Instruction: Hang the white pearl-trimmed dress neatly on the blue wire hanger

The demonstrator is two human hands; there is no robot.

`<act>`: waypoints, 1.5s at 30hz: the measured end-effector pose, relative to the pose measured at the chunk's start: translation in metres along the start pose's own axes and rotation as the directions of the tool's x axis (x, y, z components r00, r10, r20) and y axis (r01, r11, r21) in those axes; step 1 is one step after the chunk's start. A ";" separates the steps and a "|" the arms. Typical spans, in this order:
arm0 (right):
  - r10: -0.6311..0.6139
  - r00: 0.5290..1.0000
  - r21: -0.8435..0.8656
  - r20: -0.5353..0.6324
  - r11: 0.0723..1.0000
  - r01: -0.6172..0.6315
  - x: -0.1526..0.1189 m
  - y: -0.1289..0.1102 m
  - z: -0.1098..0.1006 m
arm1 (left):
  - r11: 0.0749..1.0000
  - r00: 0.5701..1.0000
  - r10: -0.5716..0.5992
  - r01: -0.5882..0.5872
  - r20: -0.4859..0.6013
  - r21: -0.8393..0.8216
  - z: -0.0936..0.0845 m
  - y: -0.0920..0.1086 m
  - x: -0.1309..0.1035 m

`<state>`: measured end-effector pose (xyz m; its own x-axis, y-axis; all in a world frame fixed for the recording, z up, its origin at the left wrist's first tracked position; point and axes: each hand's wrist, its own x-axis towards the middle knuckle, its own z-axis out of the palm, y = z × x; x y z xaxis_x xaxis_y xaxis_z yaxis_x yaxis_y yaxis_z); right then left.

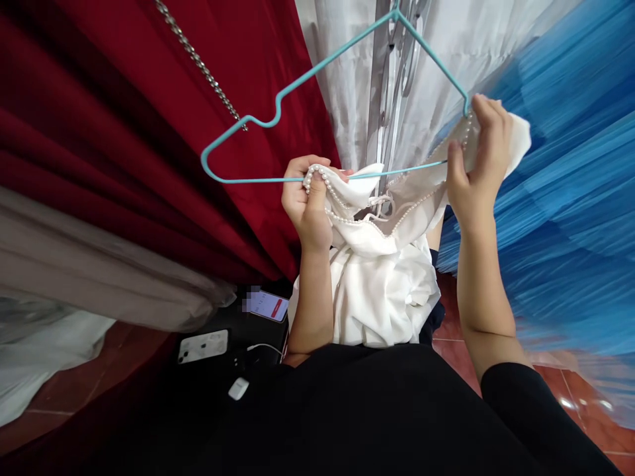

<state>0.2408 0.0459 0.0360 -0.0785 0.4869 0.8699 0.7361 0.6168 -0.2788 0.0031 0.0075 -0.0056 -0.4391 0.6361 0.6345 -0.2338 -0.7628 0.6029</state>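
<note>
A white dress [377,284] with pearl-bead trim is gathered over my lap, its upper part raised in both hands. My left hand [312,205] is closed on a beaded edge of the dress, right by the bottom bar of a light blue hanger [327,63]. At the hanger's right end, my right hand [479,152] grips the other shoulder of the dress, which is over that end of the hanger. The hanger's left end is bare. Thin white ties lie inside the neckline. Fabric hides some of my left fingertips.
Red fabric [248,73] with a metal chain [198,63] hangs at left, and blue tulle [570,198] at right. White cloth [342,66] hangs ahead. On a black surface beside me lie a lit phone [268,305], a white phone [203,346] and a small white case [239,389].
</note>
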 end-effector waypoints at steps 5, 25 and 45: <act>0.162 0.985 0.022 -0.057 0.987 -0.161 0.023 0.006 -0.004 | 1.000 1.000 -0.004 0.003 -0.025 -0.025 -0.004 0.008 0.007; -0.042 0.965 0.250 0.260 0.968 -0.025 -0.018 -0.036 -0.017 | 0.974 0.999 -0.039 0.040 -0.010 0.225 -0.009 -0.003 0.004; 0.064 0.975 0.192 0.213 0.976 -0.106 -0.028 -0.033 -0.005 | 0.890 0.934 0.018 0.148 -0.358 0.431 -0.107 -0.001 0.037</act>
<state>0.2224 0.0092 0.0229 -0.1725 0.6457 0.7439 0.5977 0.6689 -0.4420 -0.1056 0.0191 -0.0346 -0.7243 0.5389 0.4301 0.1004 -0.5347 0.8391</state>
